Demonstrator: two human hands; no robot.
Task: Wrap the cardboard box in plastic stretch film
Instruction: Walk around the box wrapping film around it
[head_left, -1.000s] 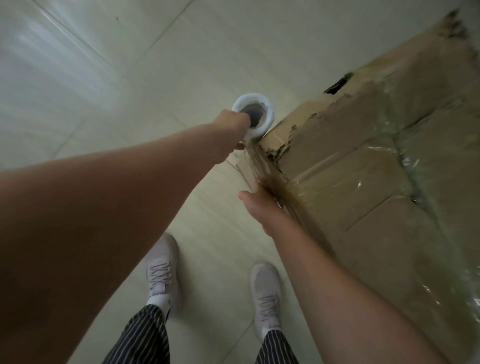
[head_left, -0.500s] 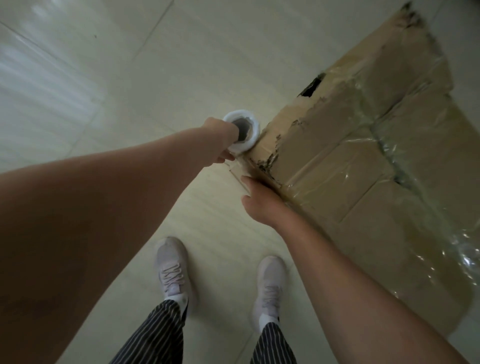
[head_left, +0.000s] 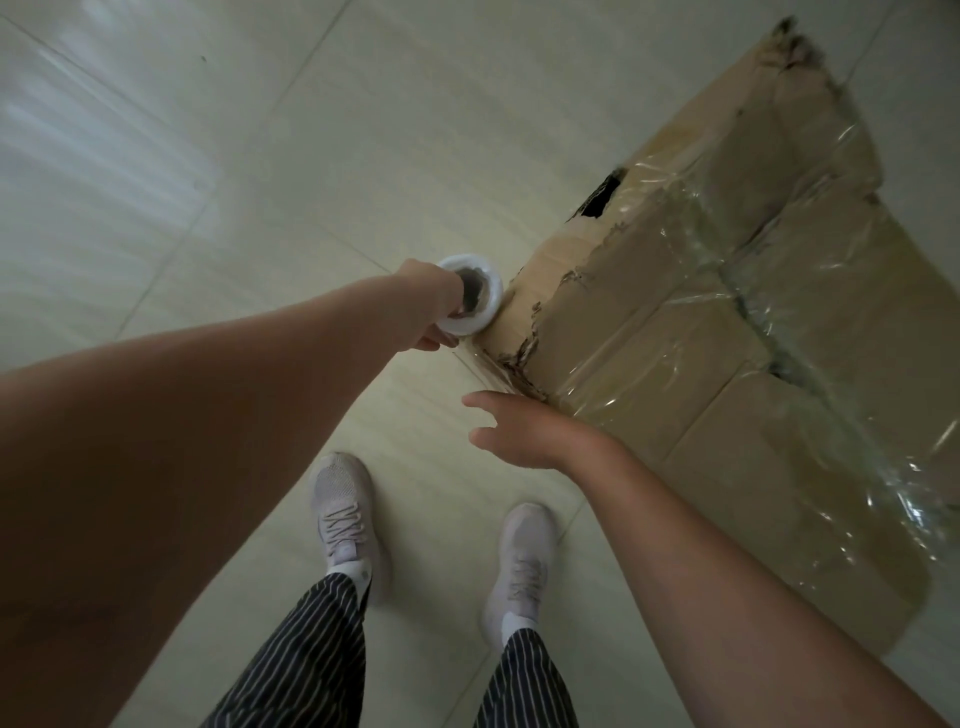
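Head | box (head_left: 701, 322) on floor (head_left: 363, 130), right edge cut off | left hand (head_left: 431, 306) grips roll (head_left: 480, 296) at box corner, fingertips hidden | right hand (head_left: 524, 431) spread, empty, beside box | film (head_left: 810, 249) on box faint

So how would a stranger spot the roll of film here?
Find the big brown cardboard box on the pale tiled floor. At its corner, the left hand grips a white roll of film. Only it is round and hollow.
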